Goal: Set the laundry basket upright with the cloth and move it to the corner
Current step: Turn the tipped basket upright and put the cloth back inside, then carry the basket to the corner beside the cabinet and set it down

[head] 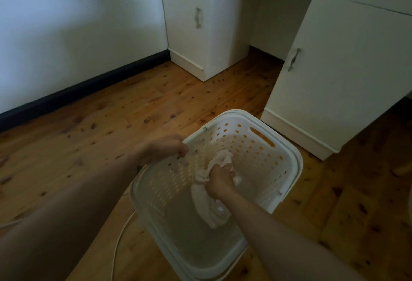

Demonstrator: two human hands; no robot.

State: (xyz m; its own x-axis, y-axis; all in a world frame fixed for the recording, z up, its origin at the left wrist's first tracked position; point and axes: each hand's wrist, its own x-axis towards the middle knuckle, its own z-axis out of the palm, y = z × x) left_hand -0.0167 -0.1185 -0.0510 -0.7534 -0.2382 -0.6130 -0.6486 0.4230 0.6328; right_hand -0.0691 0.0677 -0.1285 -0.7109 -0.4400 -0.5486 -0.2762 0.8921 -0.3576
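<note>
A white perforated laundry basket point(263, 144) stands mouth-up on the wooden floor in front of me, low in the view. My left hand point(166, 150) grips its left rim. My right hand point(219, 181) reaches inside the basket and is closed on a crumpled white cloth point(207, 205), which hangs down from the fist toward the basket's bottom. The basket's near end is partly hidden by my right forearm.
A white desk with two cabinet pedestals point(196, 35) point(347, 75) stands behind the basket, the right one close to the basket's far corner. A white wall with dark skirting point(80, 89) runs along the left. A white cable point(120, 238) lies on the floor by the basket.
</note>
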